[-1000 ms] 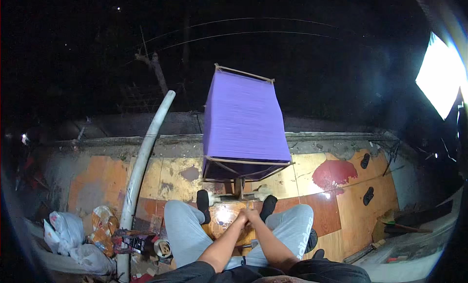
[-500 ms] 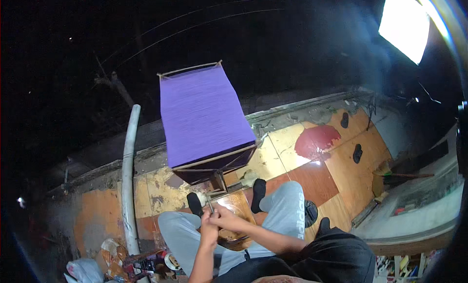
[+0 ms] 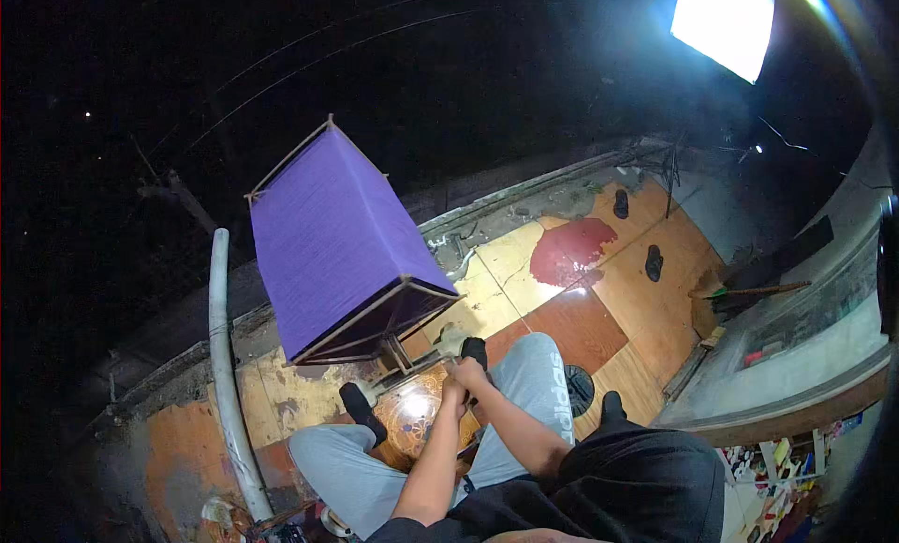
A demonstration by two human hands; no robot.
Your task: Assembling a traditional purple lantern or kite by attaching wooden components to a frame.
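Observation:
A large reel (image 3: 328,234) wound with purple thread stands tilted in front of me, its wooden sticks showing at the corners and open end. From the near end, a short wooden support (image 3: 397,354) reaches down toward the floor. My left hand (image 3: 453,393) and my right hand (image 3: 470,373) are closed together beyond my lap, beside my right foot. Whatever they grip between them is too small and covered to name. Both hands are just below the reel's near end, apart from the purple thread.
A patterned brown board (image 3: 412,414) lies between my feet. A pale pole (image 3: 225,356) rises at the left. Farther right are a red patch (image 3: 571,251) on the tiled floor, dark slippers (image 3: 654,262) and a broom (image 3: 754,290). A bright lamp (image 3: 723,28) shines at upper right.
The purple reel has turned, so a corner edge now faces up where a flat side was. My joined hands have shifted right, close to my right foot. The whole view has swung slightly.

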